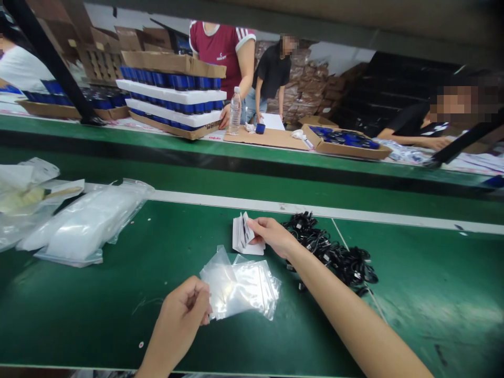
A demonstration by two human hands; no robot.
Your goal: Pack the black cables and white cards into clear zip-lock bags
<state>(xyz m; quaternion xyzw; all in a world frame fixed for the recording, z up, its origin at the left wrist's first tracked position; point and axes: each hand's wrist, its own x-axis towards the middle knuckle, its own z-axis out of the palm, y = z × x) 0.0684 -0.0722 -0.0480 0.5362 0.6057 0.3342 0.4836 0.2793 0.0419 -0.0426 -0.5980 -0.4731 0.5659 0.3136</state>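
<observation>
On green table [118, 310]: black cables [334, 252], partly behind right forearm [342, 304].
Right hand [271, 235]: pinching white card [249, 234], beyond clear bags [246, 287].
Left hand [183, 302]: curled at bags' edge; cannot tell grip.
Left edge: plastic packet [23, 202], cropped.

Your left hand [183, 310], at the left side of the clear bags [246, 289], is bare, and so is the short piece of left forearm [157, 359] in view. Your right hand [272, 236], beyond the bags, is bare too. Your right forearm [346, 307], to the right of the bags, shows a long, smooth, uncovered length, slim at the wrist [292, 249] and broader farther up.
</observation>
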